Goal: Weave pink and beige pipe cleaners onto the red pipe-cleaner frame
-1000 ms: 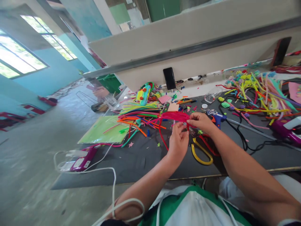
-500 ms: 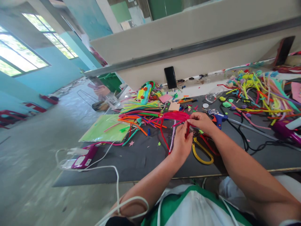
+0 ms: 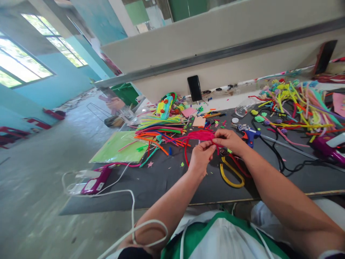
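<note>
A bunch of bright pink-red pipe cleaners (image 3: 201,135) stretches leftward from my fingertips, just above the dark table. My left hand (image 3: 202,155) pinches it from the near side, with thumb and fingers pressed together. From the right, my right hand (image 3: 230,141) grips the same bunch close to the left fingertips. The exact spot they pinch is partly hidden by the fingers. Scissors with yellow handles (image 3: 232,174) lie just below my right hand. A red pipe cleaner (image 3: 186,153) curves down beside my left hand.
Loose coloured pipe cleaners (image 3: 161,124) lie left of centre, by a green sheet pack (image 3: 115,149). A blue glue gun (image 3: 252,137) is to the right. A phone (image 3: 194,88) leans on the back panel. Purple power strip (image 3: 95,181) and white cord sit at the left edge.
My left hand has shifted up and turned, its fingertips now meeting my right ones at the bunch. The lilac strand that hung beside it is now mostly out of sight.
</note>
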`<state>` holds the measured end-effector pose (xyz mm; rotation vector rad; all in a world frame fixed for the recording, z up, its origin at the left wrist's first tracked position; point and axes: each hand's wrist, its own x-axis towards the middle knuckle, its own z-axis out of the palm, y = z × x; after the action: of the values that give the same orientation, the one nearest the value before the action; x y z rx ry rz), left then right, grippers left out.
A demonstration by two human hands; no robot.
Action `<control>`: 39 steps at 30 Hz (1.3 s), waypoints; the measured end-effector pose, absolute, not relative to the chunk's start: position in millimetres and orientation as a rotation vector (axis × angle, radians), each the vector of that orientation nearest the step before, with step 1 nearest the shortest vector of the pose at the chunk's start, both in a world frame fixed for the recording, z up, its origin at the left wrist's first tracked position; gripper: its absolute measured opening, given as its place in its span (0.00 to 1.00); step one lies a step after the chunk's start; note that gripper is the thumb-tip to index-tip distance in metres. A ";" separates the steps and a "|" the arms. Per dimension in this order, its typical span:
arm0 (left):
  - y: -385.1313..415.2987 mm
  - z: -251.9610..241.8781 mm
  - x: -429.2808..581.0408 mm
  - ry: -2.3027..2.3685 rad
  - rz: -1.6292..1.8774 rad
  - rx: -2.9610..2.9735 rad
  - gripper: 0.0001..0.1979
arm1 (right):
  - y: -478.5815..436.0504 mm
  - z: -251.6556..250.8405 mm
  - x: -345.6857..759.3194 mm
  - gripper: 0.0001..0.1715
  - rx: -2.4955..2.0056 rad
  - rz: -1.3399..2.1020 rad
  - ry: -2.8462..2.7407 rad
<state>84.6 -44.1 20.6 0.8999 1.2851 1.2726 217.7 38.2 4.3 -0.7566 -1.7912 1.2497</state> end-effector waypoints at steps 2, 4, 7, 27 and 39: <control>-43.6 21.1 83.2 1.319 1.265 0.914 0.15 | 38.8 4.1 219.6 0.13 -0.732 1.354 -1.758; -44.3 21.1 81.8 1.346 1.275 0.918 0.14 | 38.8 4.4 222.1 0.14 -0.730 1.483 -1.729; -46.4 19.7 79.5 1.370 1.295 0.926 0.14 | 36.9 5.8 224.8 0.15 -0.725 1.703 -1.711; -36.7 -0.3 74.0 1.534 1.451 1.076 0.10 | 38.1 9.2 224.6 0.07 -0.991 1.238 -2.187; -30.8 -18.9 72.4 1.794 1.436 1.470 0.07 | 32.0 5.3 212.9 0.10 -0.845 0.804 -2.358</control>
<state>72.4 -30.8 -18.9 1.4700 1.7940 1.4358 212.9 32.0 5.3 -0.8448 -2.3577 0.8044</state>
